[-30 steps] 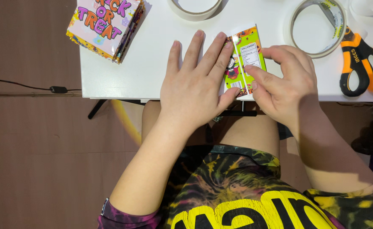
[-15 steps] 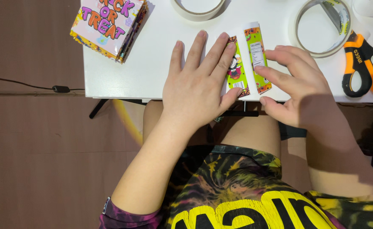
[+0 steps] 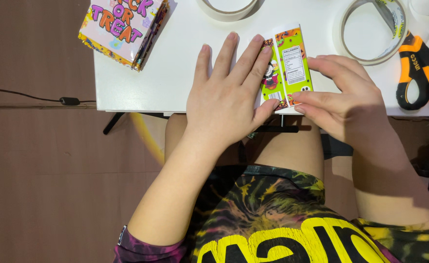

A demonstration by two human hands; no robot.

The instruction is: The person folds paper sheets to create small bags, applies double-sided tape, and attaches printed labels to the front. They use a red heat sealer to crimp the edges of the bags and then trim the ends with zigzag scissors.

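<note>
A small green printed paper wrapper [image 3: 289, 68] with cartoon art and a white label panel lies folded around something flat at the near edge of the white table [image 3: 175, 73]. My left hand [image 3: 226, 95] lies flat on the table, its fingers spread and its fingertips and thumb pressing the wrapper's left side. My right hand [image 3: 343, 100] presses the wrapper's right flap down with its fingers and thumb. What is inside the wrapper is hidden.
A stack of colourful printed sheets [image 3: 122, 27] lies at the table's far left. Two tape rolls [image 3: 373, 29] [image 3: 226, 7] sit at the back. Orange-and-black scissors [image 3: 421, 73] lie at the right. A black cable [image 3: 53, 100] runs across the brown floor.
The wrapper's right flap, raised a second ago, now lies folded flat under my right fingers. My left hand has stayed in place.
</note>
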